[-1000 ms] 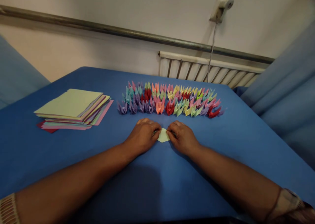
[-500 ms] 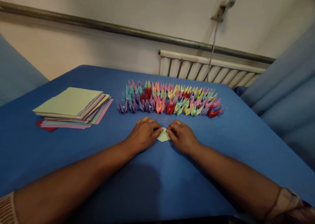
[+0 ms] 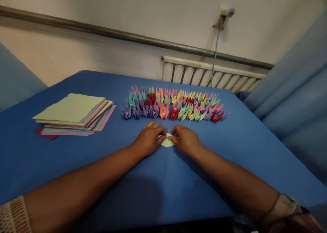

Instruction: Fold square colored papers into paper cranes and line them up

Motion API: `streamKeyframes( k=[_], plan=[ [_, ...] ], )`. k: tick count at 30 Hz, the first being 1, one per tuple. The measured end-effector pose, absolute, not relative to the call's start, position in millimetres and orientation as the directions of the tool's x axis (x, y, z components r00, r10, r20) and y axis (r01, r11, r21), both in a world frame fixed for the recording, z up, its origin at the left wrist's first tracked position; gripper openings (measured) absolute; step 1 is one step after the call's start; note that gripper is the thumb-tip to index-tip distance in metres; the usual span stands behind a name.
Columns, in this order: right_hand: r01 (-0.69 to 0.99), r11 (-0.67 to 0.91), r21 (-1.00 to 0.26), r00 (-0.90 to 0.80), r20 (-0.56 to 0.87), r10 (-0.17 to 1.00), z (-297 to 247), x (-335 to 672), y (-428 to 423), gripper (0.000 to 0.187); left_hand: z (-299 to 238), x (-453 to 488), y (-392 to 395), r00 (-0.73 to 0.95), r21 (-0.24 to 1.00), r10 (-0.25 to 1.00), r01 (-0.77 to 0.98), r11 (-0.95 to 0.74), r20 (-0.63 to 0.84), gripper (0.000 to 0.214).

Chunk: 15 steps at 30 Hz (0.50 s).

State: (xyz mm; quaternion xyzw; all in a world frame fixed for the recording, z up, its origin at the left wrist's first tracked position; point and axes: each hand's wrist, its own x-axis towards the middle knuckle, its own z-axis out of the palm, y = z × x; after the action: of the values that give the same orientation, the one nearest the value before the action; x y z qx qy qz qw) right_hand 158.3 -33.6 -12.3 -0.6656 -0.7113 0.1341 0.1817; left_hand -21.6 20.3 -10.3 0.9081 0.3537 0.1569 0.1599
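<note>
A small pale green folded paper (image 3: 167, 142) lies flat on the blue table (image 3: 158, 192) between my two hands. My left hand (image 3: 148, 139) rests on its left side with curled fingers pinching its edge. From the right, my right hand (image 3: 186, 139) pinches the other edge with its fingertips. Both hands press the paper against the cloth. Just beyond my knuckles stand rows of several small folded paper cranes (image 3: 173, 105) in many colours.
A stack of coloured square paper sheets (image 3: 74, 114) lies at the left of the table. A white rail headboard (image 3: 212, 74) and a grey wall rail stand behind. Blue curtains hang at the right (image 3: 293, 89) and far left.
My hands have stayed on the folded paper, with the fingers shifting slightly closer over it. The view has tilted a little.
</note>
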Motion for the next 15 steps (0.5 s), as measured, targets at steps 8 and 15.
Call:
streamKeyframes(
  k=[8, 15],
  plan=[
    [0.876, -0.041, -0.480, 0.019, -0.050, 0.999, -3.6, 155.2, -26.5, 0.014, -11.5, -25.1, 20.2, 0.713, 0.410, 0.674, 0.565, -0.716, 0.194, 0.013],
    [0.857, 0.102, -0.505, -0.069, 0.085, 0.994, -14.3, 155.9, -32.4, 0.009, -18.8, -26.0, 22.3, 0.728, 0.380, 0.646, 0.544, -0.748, 0.228, 0.029]
  ],
)
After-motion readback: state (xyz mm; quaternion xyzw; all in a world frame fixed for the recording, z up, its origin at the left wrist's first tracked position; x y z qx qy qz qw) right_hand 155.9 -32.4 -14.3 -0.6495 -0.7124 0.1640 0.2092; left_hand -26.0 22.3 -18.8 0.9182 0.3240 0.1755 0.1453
